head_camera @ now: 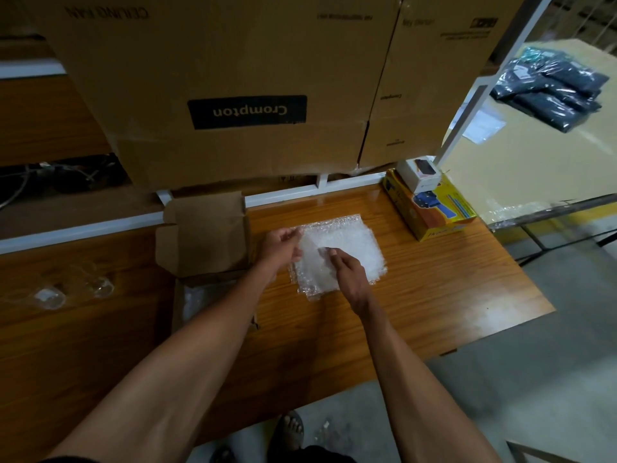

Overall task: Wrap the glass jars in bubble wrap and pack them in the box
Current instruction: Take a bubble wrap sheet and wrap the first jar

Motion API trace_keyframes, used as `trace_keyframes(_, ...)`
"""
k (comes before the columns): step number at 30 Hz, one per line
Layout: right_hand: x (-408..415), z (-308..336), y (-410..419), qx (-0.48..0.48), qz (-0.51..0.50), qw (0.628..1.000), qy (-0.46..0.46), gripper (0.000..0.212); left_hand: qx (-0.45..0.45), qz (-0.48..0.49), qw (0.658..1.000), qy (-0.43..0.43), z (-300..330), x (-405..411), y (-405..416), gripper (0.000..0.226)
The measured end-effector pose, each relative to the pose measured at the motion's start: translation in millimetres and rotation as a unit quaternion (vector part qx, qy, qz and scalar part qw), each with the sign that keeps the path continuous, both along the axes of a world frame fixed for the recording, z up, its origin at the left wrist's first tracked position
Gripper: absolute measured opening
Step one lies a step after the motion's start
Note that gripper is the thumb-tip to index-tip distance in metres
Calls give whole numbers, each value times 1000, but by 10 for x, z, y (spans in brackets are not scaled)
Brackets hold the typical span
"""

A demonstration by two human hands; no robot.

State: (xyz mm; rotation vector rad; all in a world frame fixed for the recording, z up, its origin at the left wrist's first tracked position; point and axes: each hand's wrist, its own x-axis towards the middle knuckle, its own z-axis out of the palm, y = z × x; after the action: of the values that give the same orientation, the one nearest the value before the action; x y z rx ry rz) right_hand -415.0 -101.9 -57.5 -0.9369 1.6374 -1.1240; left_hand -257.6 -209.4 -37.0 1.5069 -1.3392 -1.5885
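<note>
A stack of bubble wrap sheets (347, 242) lies on the wooden table (434, 295). My left hand (280, 245) pinches the left edge of the top sheet and lifts it. My right hand (350, 275) pinches the same sheet near its middle. An open cardboard box (207, 235) stands just left of my left arm, with something pale and wrapped inside it. Two clear glass jars (50, 297) (101, 285) lie on the dim table at far left.
Large cardboard cartons (233, 78) rest on a white rack behind the table. At the back right corner is a yellow tape-dispenser box (434, 212) with a small white box (420, 173) on top. The table's right edge drops to grey floor (551, 379).
</note>
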Motion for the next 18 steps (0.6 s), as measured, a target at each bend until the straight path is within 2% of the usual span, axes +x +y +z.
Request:
trace_keyframes(2, 1, -13, 2, 24, 43, 998, -26, 45, 29, -26, 999, 4, -1, -22, 31, 45)
trace_keyframes(4, 0, -44, -6, 26, 51, 998, -3, 44, 34, -37, 999, -9, -20, -49, 53, 37)
trace_keyframes(6, -33, -84, -28, -6, 14, 996, 84, 28, 14, -32, 998, -48, -84, -57, 18, 18)
trace_keyframes(8, -103, -99, -27, -37, -30, 981, 189, 22, -25, -40, 992, -118, -162, -44, -36, 24)
trace_keyframes(11, -235, -122, -43, -28, -61, 950, 304, 38, -96, -47, 974, -201, -215, -52, -97, 28)
trace_keyframes(14, -366, -219, -129, 58, -65, 915, 394, 70, -193, -79, 940, -270, -233, -219, -116, 24)
trace_keyframes(16, -456, -281, -192, 119, -63, 905, 403, 89, -222, -124, 928, -273, -233, -395, -117, 30)
trace_keyframes(18, -528, -311, -242, 155, -51, 902, 399, 97, -226, -178, 912, -291, -275, -565, -121, 40)
